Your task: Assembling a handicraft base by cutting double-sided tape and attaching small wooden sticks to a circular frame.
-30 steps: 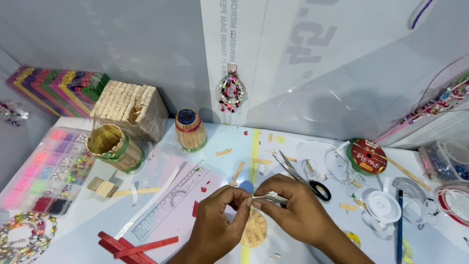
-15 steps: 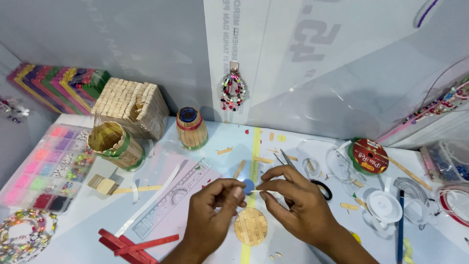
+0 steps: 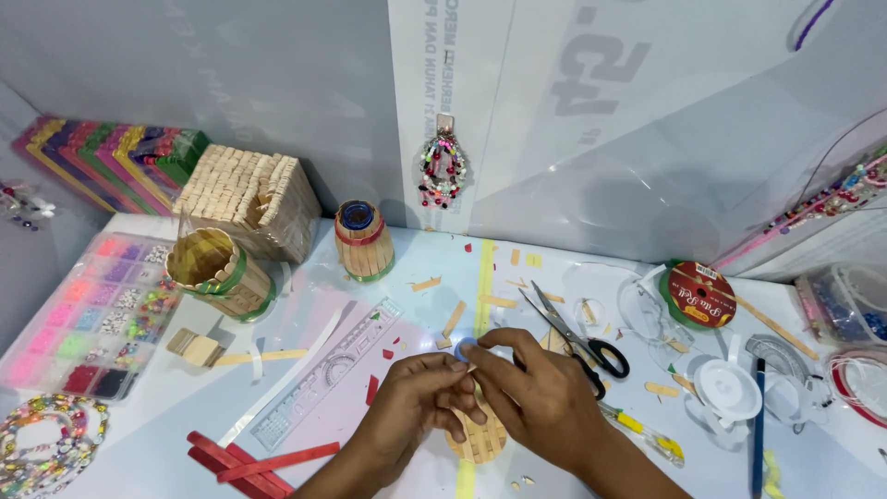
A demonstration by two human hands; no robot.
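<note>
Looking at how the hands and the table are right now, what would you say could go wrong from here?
The left hand and right hand pinch something small over the round wooden-stick disc; it could slip among the scattered wood scraps. The open scissors lie right beside the right hand, so a knuckle might catch the blades.

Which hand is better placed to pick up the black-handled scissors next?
Probably the right hand: the scissors lie just beyond its knuckles on the right. The left hand sits across the round stick piece, farther off, both pinching a small blue item.
</note>
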